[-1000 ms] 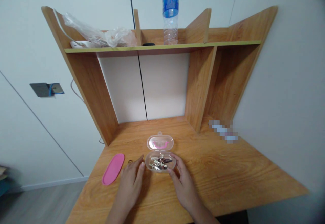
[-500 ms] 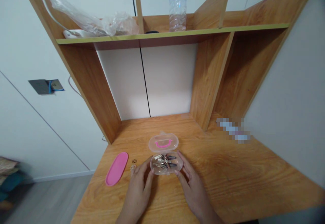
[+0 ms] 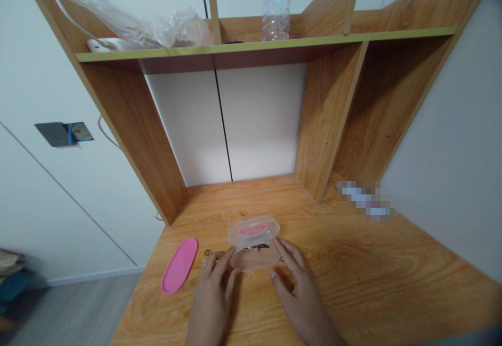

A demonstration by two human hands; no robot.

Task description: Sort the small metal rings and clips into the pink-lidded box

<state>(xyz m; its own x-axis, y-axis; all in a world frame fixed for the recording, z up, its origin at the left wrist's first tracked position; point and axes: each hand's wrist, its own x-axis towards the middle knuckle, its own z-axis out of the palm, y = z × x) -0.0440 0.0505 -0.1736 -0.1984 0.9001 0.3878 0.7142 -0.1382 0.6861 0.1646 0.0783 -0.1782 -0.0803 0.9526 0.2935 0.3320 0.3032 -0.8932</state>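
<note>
Desk (image 3: 353, 273) of wood carries the clear box (image 3: 254, 249) near its front middle, lid (image 3: 253, 229) half lowered over metal clips inside. Left hand (image 3: 212, 299) and right hand (image 3: 300, 293) flank it — fingers spread, tips touching the base, nothing pinched. Better to press the lid evenly on both ends — the pink oval cover (image 3: 179, 265) and small rings (image 3: 207, 253) lie apart at left.

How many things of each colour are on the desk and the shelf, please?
Pink: 1, the oval lid left of the left hand.
Clear: 3, the small box between both hands, right hand at its side; the bottle; the plastic bag.
White: 1, a flat thing under the bag.
Dark: 1, a small ring.
Total: 6
</note>
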